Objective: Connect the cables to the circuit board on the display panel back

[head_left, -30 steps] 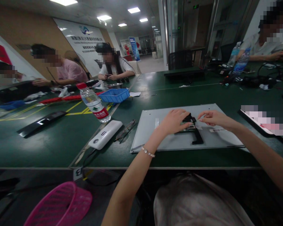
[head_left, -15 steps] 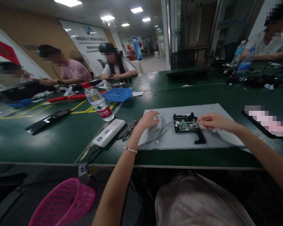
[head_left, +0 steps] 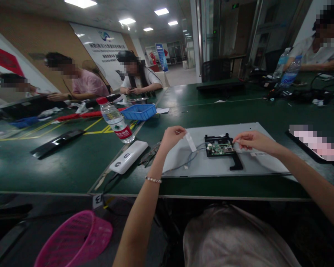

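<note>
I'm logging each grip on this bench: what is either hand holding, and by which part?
The left hand pinches a pale strip by its upper end. The right hand rests fingertips beside the circuit board; whether it grips anything cannot be told.

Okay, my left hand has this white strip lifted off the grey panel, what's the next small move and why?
Probably carry the white strip clear of the grey panel: the left hand pinches one end, the other end hangs over the wires, and the right hand rests at the circuit board.

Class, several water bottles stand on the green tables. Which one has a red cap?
The bottle left of the person's left hand, beside the blue tray. It has a red cap and red label; the two bottles far right have blue labels.
</note>
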### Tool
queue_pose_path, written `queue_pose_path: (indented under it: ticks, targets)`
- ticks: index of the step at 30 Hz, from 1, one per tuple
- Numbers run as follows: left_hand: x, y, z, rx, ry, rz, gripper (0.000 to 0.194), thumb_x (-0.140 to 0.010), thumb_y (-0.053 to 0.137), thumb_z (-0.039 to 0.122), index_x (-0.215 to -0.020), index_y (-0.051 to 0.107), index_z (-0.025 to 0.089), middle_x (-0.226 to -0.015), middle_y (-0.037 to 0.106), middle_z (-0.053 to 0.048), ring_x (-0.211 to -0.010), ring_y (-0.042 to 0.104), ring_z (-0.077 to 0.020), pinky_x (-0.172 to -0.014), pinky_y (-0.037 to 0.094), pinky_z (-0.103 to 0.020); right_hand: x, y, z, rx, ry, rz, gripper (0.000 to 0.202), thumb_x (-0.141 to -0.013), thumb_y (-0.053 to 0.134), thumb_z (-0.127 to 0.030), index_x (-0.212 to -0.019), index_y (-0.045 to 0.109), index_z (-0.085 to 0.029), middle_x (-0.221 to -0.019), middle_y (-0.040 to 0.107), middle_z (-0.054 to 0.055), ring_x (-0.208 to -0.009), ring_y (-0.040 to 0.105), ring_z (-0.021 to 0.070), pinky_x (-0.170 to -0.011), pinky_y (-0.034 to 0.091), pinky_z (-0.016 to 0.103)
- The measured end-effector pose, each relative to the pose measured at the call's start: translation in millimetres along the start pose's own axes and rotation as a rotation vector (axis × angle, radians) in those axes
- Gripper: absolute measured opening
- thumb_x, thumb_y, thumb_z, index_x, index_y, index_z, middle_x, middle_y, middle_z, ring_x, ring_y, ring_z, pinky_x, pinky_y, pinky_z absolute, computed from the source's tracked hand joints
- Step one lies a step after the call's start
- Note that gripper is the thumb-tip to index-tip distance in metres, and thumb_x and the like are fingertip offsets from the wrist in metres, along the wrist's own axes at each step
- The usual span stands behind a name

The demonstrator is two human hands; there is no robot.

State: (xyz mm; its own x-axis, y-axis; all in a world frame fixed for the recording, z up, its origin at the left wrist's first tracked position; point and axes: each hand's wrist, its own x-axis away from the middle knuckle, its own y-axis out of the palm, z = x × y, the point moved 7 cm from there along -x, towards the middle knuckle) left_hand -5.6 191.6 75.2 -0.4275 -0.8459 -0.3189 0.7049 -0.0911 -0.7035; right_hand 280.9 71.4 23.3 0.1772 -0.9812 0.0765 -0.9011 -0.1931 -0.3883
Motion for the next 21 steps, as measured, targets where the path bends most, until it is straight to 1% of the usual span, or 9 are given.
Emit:
queue_pose_path:
  ticks: [2, 4, 8, 10, 11, 13, 15, 18, 21]
  targets:
    - [4.8, -1.6, 6.1, 0.086, -0.018, -0.007, 0.022, -0.077, 0.059, 0.033, -0.083, 0.069, 0.015, -0.078, 0.07, -0.004, -0.07, 0.063, -0.0153, -0.064, 0.05, -0.024, 0.5, -3.2, -2.1, 0.007, -0.024, 0.03, 0.043, -0.076, 0.062, -0.053, -0.097, 0.067, -0.016, -0.069, 0.062, 0.003, -0.061, 0.052, 0.0124, -0.055, 0.041, 0.025]
    - [13.6, 0.2, 13.1, 0.073, -0.024, -0.028, 0.021, -0.077, 0.059, 0.033, -0.082, 0.069, 0.015, -0.078, 0.07, -0.004, -0.07, 0.063, -0.0151, -0.065, 0.05, -0.025, 1.2, -3.8, -3.0, 0.016, -0.031, 0.044, 0.043, -0.076, 0.062, -0.053, -0.096, 0.066, -0.016, -0.069, 0.062, 0.003, -0.061, 0.052, 0.0126, -0.055, 0.041, 0.025]
    - [38.0, 7.9, 20.7, -0.19, -0.062, -0.062, 0.015, -0.079, 0.057, 0.026, -0.081, 0.07, 0.018, -0.079, 0.07, -0.004, -0.075, 0.064, -0.0174, -0.068, 0.049, -0.026, 1.2, -0.6, -1.3, 0.023, -0.02, 0.025, 0.04, -0.077, 0.061, -0.052, -0.095, 0.066, -0.017, -0.07, 0.063, 0.002, -0.061, 0.054, 0.0131, -0.054, 0.04, 0.025]
    - [49.9, 11.2, 22.1, -0.329, -0.107, -0.085, 0.016, -0.079, 0.059, 0.026, -0.089, 0.068, 0.019, -0.085, 0.07, -0.004, -0.079, 0.064, -0.0194, -0.069, 0.048, -0.028, 0.7, 0.7, 0.2, 0.027, -0.013, 0.007, 0.038, -0.077, 0.06, -0.049, -0.097, 0.066, -0.017, -0.07, 0.063, 0.002, -0.062, 0.055, 0.0133, -0.054, 0.04, 0.025]
    - [55.1, 11.1, 24.2, -0.39, -0.122, -0.079, 0.02, -0.079, 0.06, 0.027, -0.095, 0.067, 0.019, -0.09, 0.07, -0.005, -0.081, 0.064, -0.0201, -0.07, 0.048, -0.029, 0.4, 0.9, 0.9, 0.031, -0.009, 0.001, 0.037, -0.078, 0.06, -0.049, -0.097, 0.066, -0.017, -0.071, 0.063, 0.002, -0.063, 0.056, 0.0136, -0.055, 0.04, 0.025]
    - [64.3, 7.5, 33.9, -0.5, -0.114, -0.021, 0.028, -0.081, 0.059, 0.028, -0.107, 0.062, 0.018, -0.105, 0.066, -0.007, -0.087, 0.064, -0.021, -0.074, 0.049, -0.03, -0.2, 0.8, 2.3, 0.039, -0.002, -0.004, 0.037, -0.078, 0.06, -0.048, -0.097, 0.066, -0.017, -0.071, 0.063, 0.002, -0.065, 0.057, 0.0141, -0.056, 0.041, 0.025]
    - [72.9, 5.0, 49.3, -0.59, -0.067, 0.04, 0.029, -0.084, 0.056, 0.027, -0.111, 0.059, 0.018, -0.114, 0.062, -0.009, -0.094, 0.062, -0.0217, -0.08, 0.048, -0.032, -0.6, 1.1, 3.1, 0.044, -0.001, -0.008, 0.036, -0.078, 0.059, -0.047, -0.098, 0.066, -0.017, -0.072, 0.063, 0.002, -0.066, 0.057, 0.0145, -0.057, 0.042, 0.025]
    - [85.3, 13.2, 69.0, -0.673, -0.035, 0.026, 0.019, -0.088, 0.051, 0.027, -0.104, 0.059, 0.02, -0.108, 0.062, -0.008, -0.098, 0.06, -0.0226, -0.084, 0.046, -0.032, -0.9, 3.9, 2.7, 0.035, -0.012, -0.029, 0.036, -0.078, 0.059, -0.046, -0.098, 0.065, -0.017, -0.071, 0.063, 0.002, -0.066, 0.057, 0.0144, -0.057, 0.042, 0.025]
    - [94.7, 29.4, 76.5, -0.719, -0.092, -0.02, 0.018, -0.091, 0.047, 0.03, -0.098, 0.059, 0.019, -0.097, 0.064, -0.009, -0.093, 0.061, -0.0239, -0.078, 0.045, -0.034, -0.6, 6.3, 1.5, 0.032, -0.016, -0.033, 0.036, -0.078, 0.06, -0.046, -0.097, 0.066, -0.017, -0.07, 0.063, 0.003, -0.064, 0.056, 0.0142, -0.056, 0.042, 0.025]
